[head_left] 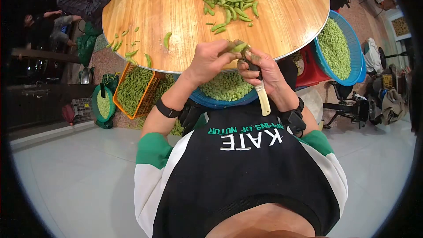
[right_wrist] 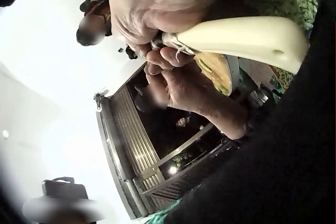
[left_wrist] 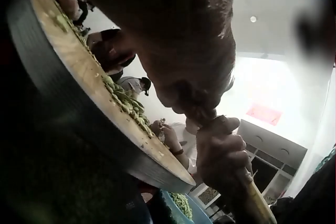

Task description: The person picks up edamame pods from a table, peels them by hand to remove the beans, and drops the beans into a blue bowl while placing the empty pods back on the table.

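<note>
Both hands meet above the near edge of the round wooden table (head_left: 176, 13). My left hand (head_left: 210, 59) pinches a green bean pod (head_left: 239, 48) between thumb and fingers. Close against it, my right hand (head_left: 265, 68) grips a knife, its cream handle (head_left: 263, 99) pointing back toward my body. In the right wrist view the handle (right_wrist: 241, 40) sticks out from under the palm, and the blade is hidden by the fingers. Directly below the hands, a blue basin (head_left: 211, 101) holds shelled green beans (head_left: 227, 87).
A heap of pods (head_left: 233, 2) lies farther back on the table, with loose pods (head_left: 167, 40) to the left. An orange crate (head_left: 152, 86) of pods stands at lower left. On the right, a blue basket (head_left: 358, 48) of shelled beans sits beside a red container (head_left: 310, 68). Other people sit around the table.
</note>
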Action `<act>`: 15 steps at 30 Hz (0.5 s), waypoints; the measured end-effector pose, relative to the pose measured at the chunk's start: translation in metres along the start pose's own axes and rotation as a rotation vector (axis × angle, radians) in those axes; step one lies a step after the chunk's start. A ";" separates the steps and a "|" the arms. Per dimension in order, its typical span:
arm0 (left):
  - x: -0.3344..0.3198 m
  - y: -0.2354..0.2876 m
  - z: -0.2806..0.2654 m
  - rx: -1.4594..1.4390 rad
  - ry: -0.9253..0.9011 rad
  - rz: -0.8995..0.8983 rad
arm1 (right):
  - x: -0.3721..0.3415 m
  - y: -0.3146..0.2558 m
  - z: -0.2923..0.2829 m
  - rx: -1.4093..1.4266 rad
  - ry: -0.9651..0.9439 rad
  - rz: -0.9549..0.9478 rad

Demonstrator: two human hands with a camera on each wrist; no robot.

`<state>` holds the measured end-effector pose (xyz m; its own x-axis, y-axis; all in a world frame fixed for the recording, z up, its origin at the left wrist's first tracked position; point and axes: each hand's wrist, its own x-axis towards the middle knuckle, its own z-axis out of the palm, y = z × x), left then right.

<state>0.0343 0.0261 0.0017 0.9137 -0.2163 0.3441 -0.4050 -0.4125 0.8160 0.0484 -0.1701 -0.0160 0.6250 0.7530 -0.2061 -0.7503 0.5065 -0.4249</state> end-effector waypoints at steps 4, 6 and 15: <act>-0.003 0.000 0.000 -0.483 -0.019 -0.370 | 0.000 -0.003 0.003 -0.107 0.044 -0.047; -0.003 0.002 0.006 -0.377 -0.006 -0.323 | 0.000 -0.001 0.002 -0.141 0.063 -0.057; -0.014 0.009 0.021 0.075 0.023 -0.005 | 0.012 0.009 -0.001 -1.325 0.351 -0.798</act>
<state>0.0173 0.0071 -0.0054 0.9160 -0.1943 0.3510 -0.4008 -0.4791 0.7809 0.0498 -0.1570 -0.0233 0.9072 0.2590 0.3315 0.3756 -0.1436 -0.9156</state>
